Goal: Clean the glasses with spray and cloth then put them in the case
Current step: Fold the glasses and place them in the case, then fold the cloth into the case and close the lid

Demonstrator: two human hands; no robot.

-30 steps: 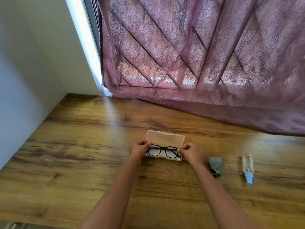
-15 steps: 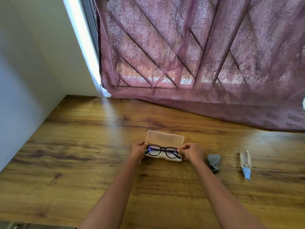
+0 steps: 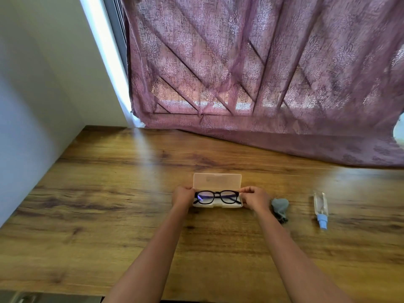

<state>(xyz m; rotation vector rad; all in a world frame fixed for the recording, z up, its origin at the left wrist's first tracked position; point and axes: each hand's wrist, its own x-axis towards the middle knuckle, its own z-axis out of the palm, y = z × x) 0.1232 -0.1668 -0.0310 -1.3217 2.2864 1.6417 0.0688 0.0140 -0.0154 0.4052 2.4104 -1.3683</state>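
Observation:
Black-framed glasses (image 3: 216, 197) lie folded in the lower half of an open translucent case (image 3: 217, 181) on the wooden table. My left hand (image 3: 182, 197) pinches the left end of the glasses at the case's left edge. My right hand (image 3: 254, 198) pinches the right end at the case's right edge. The case lid stands open behind the glasses. A crumpled grey cloth (image 3: 280, 207) lies just right of my right hand. Further right, a clear spray bottle (image 3: 320, 208) with a blue nozzle lies on its side.
The wooden table (image 3: 109, 204) stretches wide around the case. A purple patterned curtain (image 3: 262, 84) hangs over the table's far edge. A white wall (image 3: 32, 127) borders the table on the left.
Both hands have stayed at the ends of the glasses in the case. The glasses sit a little lower in the case; the view has shifted slightly.

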